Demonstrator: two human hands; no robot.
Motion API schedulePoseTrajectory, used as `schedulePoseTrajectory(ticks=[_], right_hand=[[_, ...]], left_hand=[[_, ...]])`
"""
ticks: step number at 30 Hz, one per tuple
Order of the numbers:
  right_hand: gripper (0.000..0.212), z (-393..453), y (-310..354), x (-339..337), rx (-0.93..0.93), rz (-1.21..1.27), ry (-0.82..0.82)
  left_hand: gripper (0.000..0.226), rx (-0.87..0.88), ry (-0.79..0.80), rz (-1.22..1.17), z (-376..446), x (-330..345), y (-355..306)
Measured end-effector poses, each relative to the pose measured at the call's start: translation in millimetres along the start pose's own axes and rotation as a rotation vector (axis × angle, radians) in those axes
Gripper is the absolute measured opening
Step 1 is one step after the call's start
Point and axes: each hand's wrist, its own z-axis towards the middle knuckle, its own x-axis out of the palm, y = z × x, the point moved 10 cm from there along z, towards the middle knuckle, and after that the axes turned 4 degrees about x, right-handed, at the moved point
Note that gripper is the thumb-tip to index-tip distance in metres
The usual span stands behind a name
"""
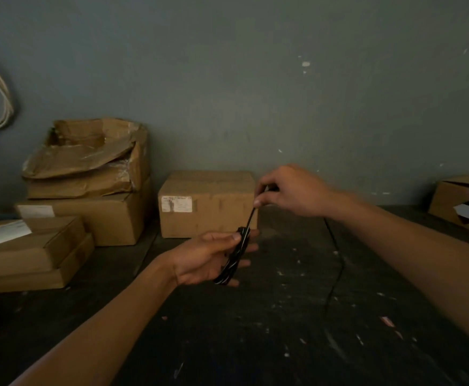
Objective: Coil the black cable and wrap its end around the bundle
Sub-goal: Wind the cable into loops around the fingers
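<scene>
The left hand point(208, 254) is held palm-up above the dark, paint-flecked counter point(283, 330), its grip closed on a small bundle of coiled thin black cable point(234, 257): the thumb presses the loops from above near their top and the fingers point(248, 247) curl beneath, their tips showing past the far side of the coil. The bundle lies slantwise across the palm, its lower end near the heel of the hand, with pale glints along the strands. From the top of the bundle a single strand rises, tilted to the right, to the right hand point(289, 192), which is raised higher and slightly farther away; its thumb and forefinger are pinched together on that strand. Beyond the right hand the loose remainder of the cable point(336, 263) drops below the wrist and trails down toward the counter, thin and hard to follow against the dark surface; where it ends cannot be told. Both bare forearms reach in from the lower edge of the view. Against the grey-green wall point(255, 93) stands a sealed brown cardboard box with a white label point(208, 204), just behind the hands. To the left are stacked brown cardboard boxes, the topmost torn open point(88, 157); another open box point(464, 204) sits at the right edge. Pale cords point(2, 104) hang in a loop on the wall at far left.
</scene>
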Motion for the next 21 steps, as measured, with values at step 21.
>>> schedulePoseTrajectory(ticks=[21], right_hand=[[0.026, -35.9, -39.0, 146.4, 0.275, 0.921, 0.110]], left_hand=[[0.053, 0.254, 0.260, -0.208, -6.2, 44.4, -67.7]])
